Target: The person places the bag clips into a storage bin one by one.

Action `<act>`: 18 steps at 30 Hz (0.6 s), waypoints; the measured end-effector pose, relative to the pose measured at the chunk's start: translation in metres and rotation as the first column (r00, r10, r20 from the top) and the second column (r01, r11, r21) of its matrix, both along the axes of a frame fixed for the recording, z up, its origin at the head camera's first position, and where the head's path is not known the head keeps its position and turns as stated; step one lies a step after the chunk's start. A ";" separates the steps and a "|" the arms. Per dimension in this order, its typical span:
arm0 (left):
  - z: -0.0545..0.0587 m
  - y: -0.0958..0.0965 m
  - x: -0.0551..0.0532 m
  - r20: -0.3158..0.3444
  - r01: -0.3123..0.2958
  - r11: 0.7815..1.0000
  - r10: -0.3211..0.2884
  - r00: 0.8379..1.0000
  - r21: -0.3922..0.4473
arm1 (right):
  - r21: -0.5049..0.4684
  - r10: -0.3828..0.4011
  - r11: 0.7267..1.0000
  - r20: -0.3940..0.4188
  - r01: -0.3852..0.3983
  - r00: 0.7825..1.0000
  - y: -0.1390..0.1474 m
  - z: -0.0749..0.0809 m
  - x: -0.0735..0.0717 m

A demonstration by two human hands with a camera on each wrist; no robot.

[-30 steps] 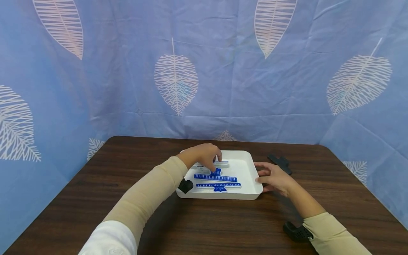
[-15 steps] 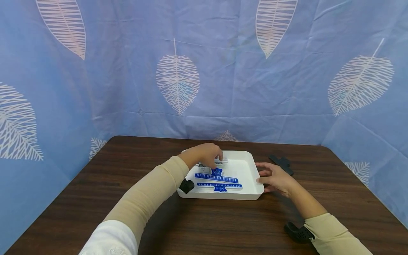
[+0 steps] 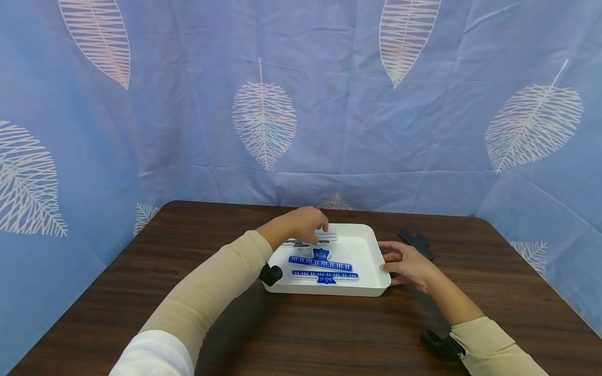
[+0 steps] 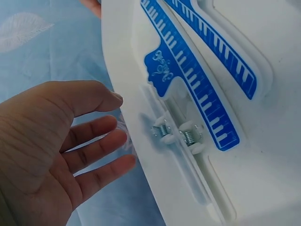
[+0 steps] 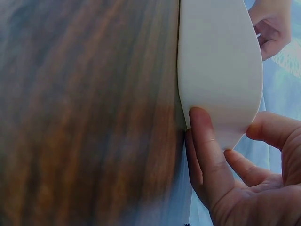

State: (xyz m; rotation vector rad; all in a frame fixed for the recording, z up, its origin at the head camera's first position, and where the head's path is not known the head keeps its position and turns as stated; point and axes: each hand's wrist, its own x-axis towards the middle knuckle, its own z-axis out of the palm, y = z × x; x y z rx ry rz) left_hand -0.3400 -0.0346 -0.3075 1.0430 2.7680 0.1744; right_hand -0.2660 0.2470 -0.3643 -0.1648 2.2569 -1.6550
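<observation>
A shallow white tray [image 3: 359, 245] holds blue page clips with piano-key patterns. Two blue clips, one front [image 3: 325, 274] and one behind it [image 3: 321, 262], lie flat in it. Farther back are white clips with metal springs [image 4: 176, 134], partly covered by my left hand in the head view. That left hand [image 3: 304, 224] hovers over the tray's far left part; its wrist view shows loosely bent fingers with nothing between them. My right hand [image 3: 408, 265] holds the tray's right side, thumb at the rim and fingertips against the outer wall [image 5: 221, 61].
A black clip [image 3: 417, 244] lies on the dark wooden table [image 3: 301, 334], behind my right hand. Blue cloth with white leaf prints [image 3: 320, 130] hangs behind the table. Each wrist wears a black device.
The white clip at the left fingers has tipped from edge-on to lying lower, and the left hand has let go of it and drawn up slightly. The right hand stays on the tray.
</observation>
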 end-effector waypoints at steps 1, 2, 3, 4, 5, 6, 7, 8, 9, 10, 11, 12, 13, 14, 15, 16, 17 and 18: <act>0.001 -0.001 0.002 0.000 -0.002 1.000 0.002 1.000 0.008 | -0.002 0.002 1.000 -0.001 -0.002 1.000 0.000 0.000 0.000; 0.003 -0.002 0.003 0.001 -0.005 1.000 0.005 1.000 0.016 | -0.005 0.004 1.000 -0.001 -0.004 1.000 0.000 0.000 0.000; 0.004 -0.003 0.005 -0.002 -0.005 1.000 0.005 1.000 0.022 | -0.006 0.006 1.000 -0.002 -0.006 1.000 0.000 0.000 -0.001; 0.005 -0.004 0.006 -0.003 -0.007 1.000 0.007 1.000 0.030 | -0.007 0.007 1.000 -0.002 -0.007 1.000 0.000 -0.001 -0.001; 0.006 -0.006 0.007 -0.005 -0.008 0.999 0.008 1.000 0.038 | -0.007 0.008 1.000 -0.003 -0.008 1.000 0.000 -0.001 -0.001; 0.007 -0.007 0.008 -0.012 -0.010 0.999 0.011 1.000 0.044 | -0.008 0.008 1.000 -0.002 -0.008 1.000 0.000 -0.001 -0.001; 0.007 -0.008 0.009 -0.019 -0.015 0.999 0.016 1.000 0.051 | -0.007 0.009 1.000 -0.003 -0.009 1.000 0.000 -0.001 -0.001; 0.006 -0.010 0.009 -0.027 -0.018 0.998 0.020 0.999 0.060 | -0.006 0.011 1.000 -0.002 -0.011 1.000 -0.001 -0.001 -0.002; 0.006 -0.012 0.010 -0.039 -0.020 0.998 0.022 0.999 0.066 | -0.005 0.011 1.000 -0.003 -0.011 1.000 -0.001 -0.001 -0.002; 0.005 -0.014 0.010 -0.050 -0.023 0.997 0.027 0.998 0.073 | -0.005 0.012 1.000 -0.003 -0.012 1.000 -0.001 -0.001 -0.002; 0.004 -0.016 0.011 -0.063 -0.026 0.997 0.031 0.998 0.078 | -0.001 0.012 1.000 -0.005 -0.012 1.000 -0.001 0.000 -0.002; 0.004 -0.018 0.011 -0.076 -0.028 0.996 0.034 0.997 0.083 | 0.003 0.013 1.000 -0.006 -0.013 1.000 -0.002 0.000 -0.002; 0.003 -0.021 0.013 -0.087 -0.032 0.996 0.040 0.995 0.086 | 0.011 0.014 1.000 -0.011 -0.014 1.000 -0.002 0.000 -0.002; 0.003 -0.022 0.014 -0.099 -0.035 0.996 0.043 0.994 0.087 | 0.017 0.015 1.000 -0.014 -0.014 1.000 -0.003 0.000 -0.002; 0.003 -0.024 0.016 -0.106 -0.044 0.995 0.053 0.993 0.088 | 0.024 0.016 1.000 -0.019 -0.015 1.000 -0.003 0.000 -0.002; 0.003 -0.026 0.018 -0.114 -0.054 0.995 0.063 0.991 0.088 | 0.030 0.017 0.999 -0.023 -0.017 1.000 -0.003 0.001 -0.001; 0.003 -0.028 0.021 -0.126 -0.062 0.994 0.073 0.989 0.086 | 0.037 0.018 0.999 -0.026 -0.017 0.999 -0.003 0.001 -0.001; 0.003 -0.029 0.023 -0.136 -0.075 0.993 0.087 0.987 0.086 | 0.041 0.019 0.999 -0.028 -0.018 0.999 -0.004 0.001 0.000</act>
